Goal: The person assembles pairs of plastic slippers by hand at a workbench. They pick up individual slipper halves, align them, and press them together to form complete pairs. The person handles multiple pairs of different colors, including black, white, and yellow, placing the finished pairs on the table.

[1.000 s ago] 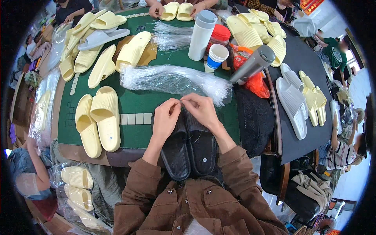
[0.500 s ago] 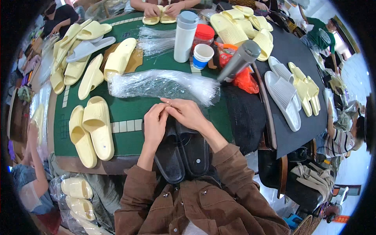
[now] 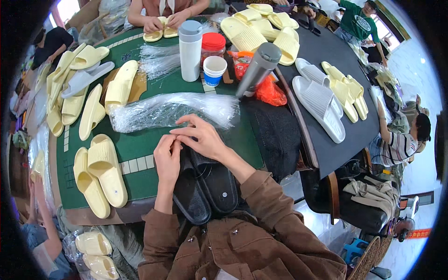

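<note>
My left hand [image 3: 168, 153] and my right hand [image 3: 201, 138] meet at the fingertips above a pair of black slide slippers. Left thumb and fingers are pinched; the right thumb and a finger close at the same spot, with another right finger lifted. What they hold is too small to make out. The left black slipper [image 3: 190, 198] and the right black slipper [image 3: 223, 189] lie side by side at the table's near edge, toes partly under my hands. Just beyond lies a clear bag of thin white plastic strands [image 3: 172, 109].
Cream slippers [image 3: 107, 172] stand left on the green table mat [image 3: 140, 184]. Beyond the bag are a white tumbler [image 3: 190, 56], a red-lidded jar [image 3: 213, 46], a paper cup [image 3: 214, 72] and a tilted grey tumbler [image 3: 259, 67]. Grey slippers [image 3: 319, 102] lie right. A co-worker's hands [image 3: 163, 23] work opposite.
The view has shifted, so the table's things sit farther left. My hands stay together over the black slippers; a right finger has lifted away from the pinch.
</note>
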A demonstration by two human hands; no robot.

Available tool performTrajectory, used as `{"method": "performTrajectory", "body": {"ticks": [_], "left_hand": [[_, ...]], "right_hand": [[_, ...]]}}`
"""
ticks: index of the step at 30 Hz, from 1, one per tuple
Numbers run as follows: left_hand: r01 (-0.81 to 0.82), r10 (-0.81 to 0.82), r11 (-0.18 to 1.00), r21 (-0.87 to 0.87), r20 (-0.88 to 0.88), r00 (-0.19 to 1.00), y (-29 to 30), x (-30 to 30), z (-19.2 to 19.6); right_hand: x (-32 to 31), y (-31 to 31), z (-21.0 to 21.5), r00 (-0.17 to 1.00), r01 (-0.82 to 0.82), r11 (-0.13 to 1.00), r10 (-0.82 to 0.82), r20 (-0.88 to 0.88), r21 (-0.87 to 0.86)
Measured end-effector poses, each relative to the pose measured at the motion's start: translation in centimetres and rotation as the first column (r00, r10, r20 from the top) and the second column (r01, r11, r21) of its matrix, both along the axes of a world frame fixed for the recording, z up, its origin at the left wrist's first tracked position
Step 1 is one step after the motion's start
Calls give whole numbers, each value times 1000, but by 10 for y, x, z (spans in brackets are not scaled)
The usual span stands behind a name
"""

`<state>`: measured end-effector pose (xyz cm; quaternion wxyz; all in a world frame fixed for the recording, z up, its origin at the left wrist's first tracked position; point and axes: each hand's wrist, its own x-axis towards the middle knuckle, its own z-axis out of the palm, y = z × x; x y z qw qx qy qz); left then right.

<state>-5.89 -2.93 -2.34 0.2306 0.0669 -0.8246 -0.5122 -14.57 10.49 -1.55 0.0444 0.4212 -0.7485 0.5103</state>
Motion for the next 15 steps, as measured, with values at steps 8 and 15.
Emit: {"method": "performTrajectory", "body": {"ticks": [8,15], "left_hand": [[-4,5,1000,-28,30,1000,9,0,11],[18,-17,1000,-15,56,998,6,2,9]], "right_hand": [[2,32,29,838,271,831,44,543,-485],[-5,178,94,756,648,484,-499,423,-588]]}}
